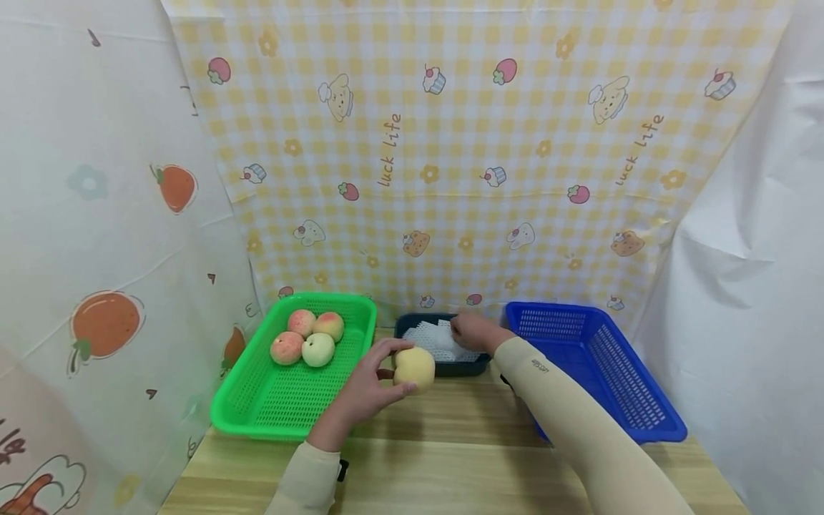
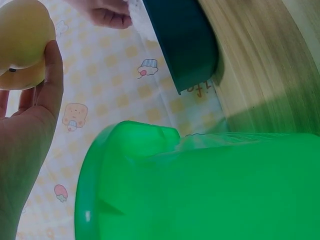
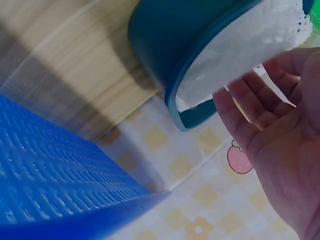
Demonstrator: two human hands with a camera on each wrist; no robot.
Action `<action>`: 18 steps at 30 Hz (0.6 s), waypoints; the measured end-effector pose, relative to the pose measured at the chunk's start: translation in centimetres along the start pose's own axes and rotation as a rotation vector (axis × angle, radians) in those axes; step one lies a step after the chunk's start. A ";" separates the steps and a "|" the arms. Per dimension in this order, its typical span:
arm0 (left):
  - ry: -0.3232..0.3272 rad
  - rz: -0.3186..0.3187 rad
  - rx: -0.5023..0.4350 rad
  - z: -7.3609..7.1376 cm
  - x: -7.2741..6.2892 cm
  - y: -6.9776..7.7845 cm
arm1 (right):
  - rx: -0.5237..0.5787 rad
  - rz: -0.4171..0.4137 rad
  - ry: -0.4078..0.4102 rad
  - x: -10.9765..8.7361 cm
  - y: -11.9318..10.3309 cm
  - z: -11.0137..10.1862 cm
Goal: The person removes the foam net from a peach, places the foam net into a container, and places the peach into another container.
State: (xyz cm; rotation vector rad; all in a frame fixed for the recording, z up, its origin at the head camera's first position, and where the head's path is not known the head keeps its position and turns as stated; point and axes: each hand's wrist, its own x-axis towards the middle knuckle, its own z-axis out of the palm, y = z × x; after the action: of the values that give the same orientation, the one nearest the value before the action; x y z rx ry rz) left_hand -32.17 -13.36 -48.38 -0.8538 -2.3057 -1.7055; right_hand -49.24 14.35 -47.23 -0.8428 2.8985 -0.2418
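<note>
My left hand point(image 1: 368, 386) grips a pale yellow peach point(image 1: 415, 370) above the table, thumb and fingers around its side. In the left wrist view, the peach point(image 2: 25, 37) shows its stem hollow facing down. At the back of the table stands a dark teal bin point(image 1: 465, 370) filled with white foam nets point(image 1: 430, 342). My right hand point(image 1: 478, 332) is over the bin's right part, its fingers curled and pinching a net. From the right wrist, the fingertips meet the edge of the white netting point(image 3: 240, 55).
A green basket point(image 1: 225, 413) on the left holds several peaches point(image 1: 318, 350), reddish and pale, in its far part. On the right is a blue basket point(image 1: 650, 433), partly behind my right forearm. A patterned cloth point(image 1: 438, 143) hangs behind the wooden table point(image 1: 444, 472).
</note>
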 end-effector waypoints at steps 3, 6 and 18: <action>-0.007 -0.002 -0.007 -0.1 0.0 0.1 | -0.027 0.018 -0.011 0.4 0.2 0.5; -0.009 -0.015 0.000 -0.2 -0.1 0.2 | -0.025 0.064 -0.040 0.8 0.4 1.0; -0.004 -0.043 0.019 -0.4 -0.2 0.0 | 0.024 0.200 -0.101 1.7 0.4 2.9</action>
State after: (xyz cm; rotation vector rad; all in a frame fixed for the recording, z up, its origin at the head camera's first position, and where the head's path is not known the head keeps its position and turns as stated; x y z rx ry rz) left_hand -32.14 -13.81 -48.32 -0.8108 -2.3557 -1.6975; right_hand -50.38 13.41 -50.20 -0.5396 2.8514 -0.2072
